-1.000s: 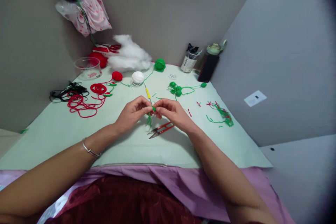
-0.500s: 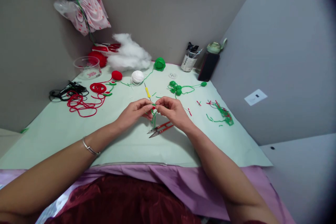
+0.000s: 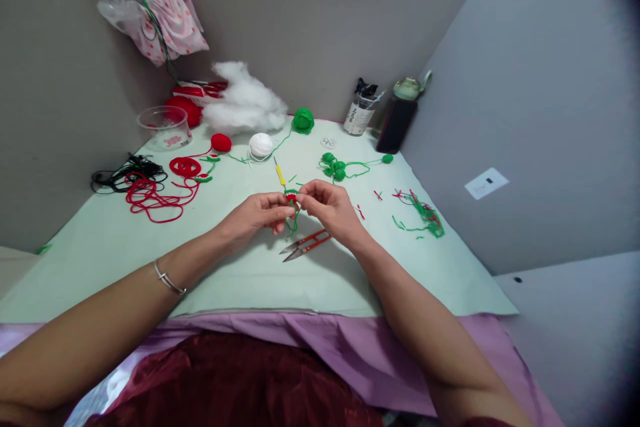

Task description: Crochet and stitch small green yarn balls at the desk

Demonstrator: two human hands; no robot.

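Snips (image 3: 306, 251) nr R hand (image 3: 330, 210); 1 hook (image 3: 280, 175) beyond red/grn pc (image 3: 291, 200).

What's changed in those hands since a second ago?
The small crocheted piece, mostly green before, now shows red below its green edge. The left hand shifted slightly down, the right hand slightly up. Both still hold it; the thread snips and yellow-handled hook stayed put.
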